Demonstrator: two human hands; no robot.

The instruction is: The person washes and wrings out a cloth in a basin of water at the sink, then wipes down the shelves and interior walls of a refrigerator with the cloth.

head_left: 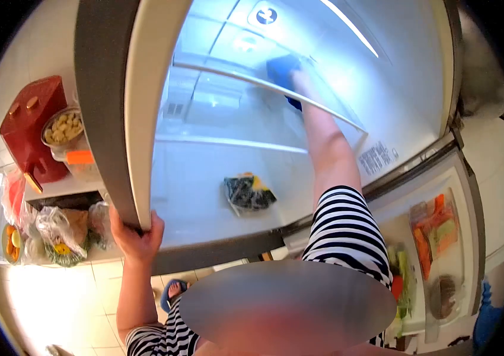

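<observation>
My right arm reaches into a lit fridge (pixel 216 231), behind a glass shelf (pixel 234 76). At its end, my right hand (pixel 300 80) presses a blue cloth (pixel 283 70) to the inner back wall; blur and the shelf edge partly hide the fingers. On the left, my left hand (pixel 137 236) is wrapped round the lower end of the fridge's grey and cream side edge (pixel 139 118). A clear bag with dark and yellow contents (pixel 249 193) lies on the fridge floor, between my two arms.
An open door (pixel 471 237) on the right holds packed food (pixel 436 231) and green vegetables (pixel 405 279). To the left stand a red appliance (pixel 35 127), a bowl of pale pieces (pixel 62 127) and plastic bags of produce (pixel 62 231). A tiled floor (pixel 101 302) lies below.
</observation>
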